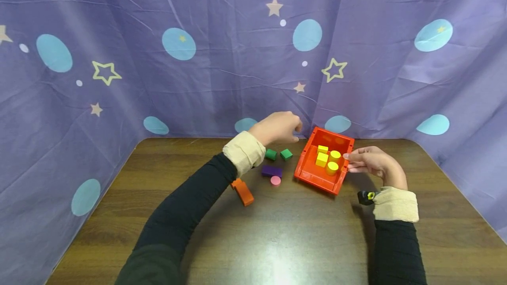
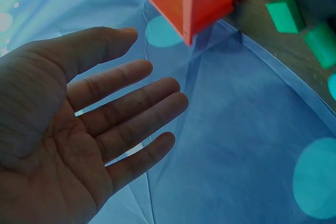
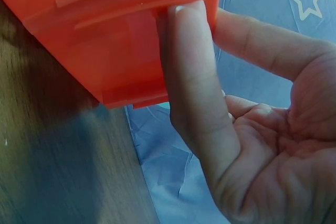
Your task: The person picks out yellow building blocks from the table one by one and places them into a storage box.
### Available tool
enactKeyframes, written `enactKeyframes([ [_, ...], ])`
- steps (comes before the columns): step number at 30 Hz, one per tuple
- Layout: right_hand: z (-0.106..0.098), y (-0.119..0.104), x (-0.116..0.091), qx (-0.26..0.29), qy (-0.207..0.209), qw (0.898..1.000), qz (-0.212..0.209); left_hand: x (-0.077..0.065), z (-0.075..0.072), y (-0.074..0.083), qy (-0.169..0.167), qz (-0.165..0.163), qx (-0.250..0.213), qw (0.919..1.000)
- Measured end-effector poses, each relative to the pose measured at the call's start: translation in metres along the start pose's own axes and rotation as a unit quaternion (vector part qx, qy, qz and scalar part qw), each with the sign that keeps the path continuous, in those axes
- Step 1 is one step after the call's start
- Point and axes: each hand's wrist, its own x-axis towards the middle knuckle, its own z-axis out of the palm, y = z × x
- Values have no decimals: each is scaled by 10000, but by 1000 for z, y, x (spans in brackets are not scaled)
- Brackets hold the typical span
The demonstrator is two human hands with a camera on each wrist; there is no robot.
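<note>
A red plastic bin (image 1: 317,180) lies near the back of the table with several yellow blocks (image 1: 322,159) inside, some square and some round. My right hand (image 1: 374,163) pinches the bin's right side wall, as the right wrist view shows with thumb and finger on either side of the red edge. To the left of the bin hovers my left hand (image 1: 277,127), holding nothing. Its fingers (image 2: 142,109) are loosely extended in the left wrist view. Two green blocks, one a cylinder (image 1: 271,154) and one angular (image 1: 286,154), lie below that hand.
A purple block (image 1: 271,171) and a pink round piece (image 1: 275,180) lie left of the bin. Orange blocks (image 1: 244,193) sit by the left forearm. A purple patterned curtain (image 1: 245,56) hangs behind the wooden table (image 1: 277,241) and along its sides.
</note>
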Motion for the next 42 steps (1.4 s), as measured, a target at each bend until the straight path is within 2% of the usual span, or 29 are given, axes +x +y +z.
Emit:
enactKeyframes([
  [11,1,0,1,-32,18,10000,24,-23,4,-29,-39,-302,28,9995],
  [20,-1,1,2,-91,-15,10000,27,-39,18,-53,-158,-558,-13,9983],
  [29,-1,2,2,-86,2,10000,2,-58,33,-70,-235,-824,-174,9962],
  [42,1,2,1,-81,-8,9999,-60,-71,65,-91,-412,-605,60,9973],
])
